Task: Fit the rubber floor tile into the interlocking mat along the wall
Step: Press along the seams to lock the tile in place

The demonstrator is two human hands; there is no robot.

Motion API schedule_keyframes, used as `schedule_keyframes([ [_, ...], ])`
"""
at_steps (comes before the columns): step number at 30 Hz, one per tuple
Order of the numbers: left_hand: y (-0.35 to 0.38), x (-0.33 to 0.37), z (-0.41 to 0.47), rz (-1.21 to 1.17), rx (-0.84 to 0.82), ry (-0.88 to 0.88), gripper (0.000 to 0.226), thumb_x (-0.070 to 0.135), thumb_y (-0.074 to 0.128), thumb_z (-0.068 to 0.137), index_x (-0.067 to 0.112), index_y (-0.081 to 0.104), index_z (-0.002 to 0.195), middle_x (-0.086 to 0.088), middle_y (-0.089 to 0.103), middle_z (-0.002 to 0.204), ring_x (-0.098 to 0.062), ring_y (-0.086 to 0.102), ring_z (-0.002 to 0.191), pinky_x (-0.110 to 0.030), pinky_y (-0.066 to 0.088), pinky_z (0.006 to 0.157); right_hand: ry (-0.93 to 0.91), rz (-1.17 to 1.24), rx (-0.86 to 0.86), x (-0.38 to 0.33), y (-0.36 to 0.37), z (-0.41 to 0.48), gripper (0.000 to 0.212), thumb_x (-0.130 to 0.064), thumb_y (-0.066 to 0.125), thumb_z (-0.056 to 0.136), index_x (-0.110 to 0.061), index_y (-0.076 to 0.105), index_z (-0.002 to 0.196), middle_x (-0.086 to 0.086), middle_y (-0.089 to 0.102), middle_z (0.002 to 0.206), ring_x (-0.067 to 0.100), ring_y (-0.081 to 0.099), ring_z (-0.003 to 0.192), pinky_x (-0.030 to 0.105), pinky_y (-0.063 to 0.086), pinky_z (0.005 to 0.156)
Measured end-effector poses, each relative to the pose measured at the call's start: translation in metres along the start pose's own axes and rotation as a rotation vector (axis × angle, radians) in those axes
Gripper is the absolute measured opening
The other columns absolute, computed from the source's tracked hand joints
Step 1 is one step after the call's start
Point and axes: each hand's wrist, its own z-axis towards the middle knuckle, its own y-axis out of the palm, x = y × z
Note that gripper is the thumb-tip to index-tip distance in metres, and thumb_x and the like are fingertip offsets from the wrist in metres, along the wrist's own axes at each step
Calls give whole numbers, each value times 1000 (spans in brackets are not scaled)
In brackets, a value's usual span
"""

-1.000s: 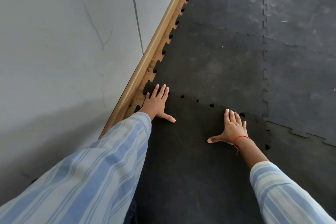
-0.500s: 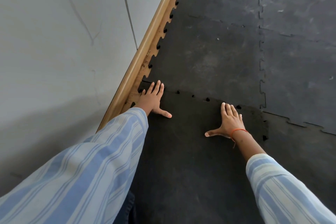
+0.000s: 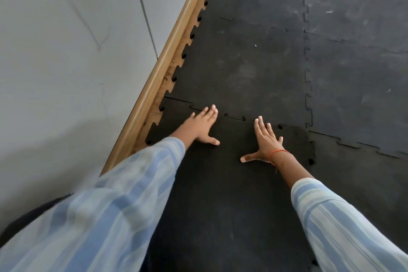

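A dark rubber floor tile (image 3: 223, 194) lies flat beside the wall, its toothed far edge meeting the grey interlocking mat (image 3: 242, 62). The seam looks closed at the far left corner; small gaps show near the middle and right of it. My left hand (image 3: 199, 127) rests flat, fingers spread, on the tile's far edge right at the seam. My right hand (image 3: 266, 142) lies flat with spread fingers a little to the right, fingertips just short of the seam. Neither hand holds anything.
A wooden skirting board (image 3: 167, 55) runs along the grey wall (image 3: 66, 51) on the left, with a strip of bare floor showing through the mat's teeth. More joined mat tiles (image 3: 357, 73) extend to the right and beyond.
My left hand slid right along the seam, away from the wall corner. My right hand shifted left, closer to it. The seam's left part looks more closed than before.
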Motion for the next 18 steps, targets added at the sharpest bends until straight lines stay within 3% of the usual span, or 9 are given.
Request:
schedule_keyframes([
  [8,-2,16,6,19,-119,-55,113,65,56,81,19,-25,146,3,-38,151,-24,-24,142,-52,3,117,14,-43,-77,-3,-6,5,137,-57,83,59,-19,-11,152,-8,-24,160,25,-21,147,69,6,112],
  [13,-10,28,1,44,-94,-97,108,60,56,84,16,-19,148,-1,-31,154,-24,-18,144,-52,4,118,30,-42,-113,-11,-16,9,139,-55,84,58,-19,-13,152,-8,-27,158,24,-22,146,70,6,111],
  [18,3,70,-5,59,-76,71,82,49,41,97,15,-11,150,0,-24,157,-21,-14,145,-52,2,117,160,63,118,32,13,-20,127,-75,60,70,-9,-12,151,4,-22,160,21,-19,148,49,0,122],
])
